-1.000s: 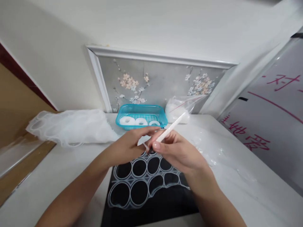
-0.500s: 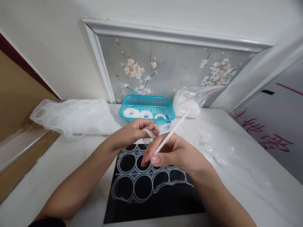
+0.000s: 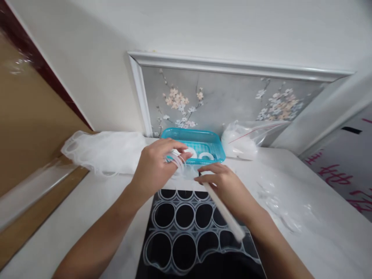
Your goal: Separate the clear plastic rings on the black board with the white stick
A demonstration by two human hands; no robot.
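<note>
My left hand (image 3: 155, 164) is lifted above the table with its fingers pinched on a thin clear plastic ring (image 3: 178, 159), close in front of the blue basket (image 3: 216, 149). My right hand (image 3: 225, 190) grips a white stick tool (image 3: 225, 211), whose long end points back toward me. Under both hands lies a clear plastic sheet of round cut-outs (image 3: 186, 228) on a black mat (image 3: 209, 263). White foam rings (image 3: 207, 156) lie inside the basket.
A heap of clear plastic ring sheets (image 3: 101, 153) lies at the left on the white table (image 3: 319, 240). A zip bag of white pieces (image 3: 242, 141) stands right of the basket. Loose clear film (image 3: 276, 205) is spread at the right. A flowered panel (image 3: 232, 97) leans on the wall.
My left hand has lifted the plastic ring up and away toward the basket. My right hand has turned the stick so its long end points toward me. The view has shifted left.
</note>
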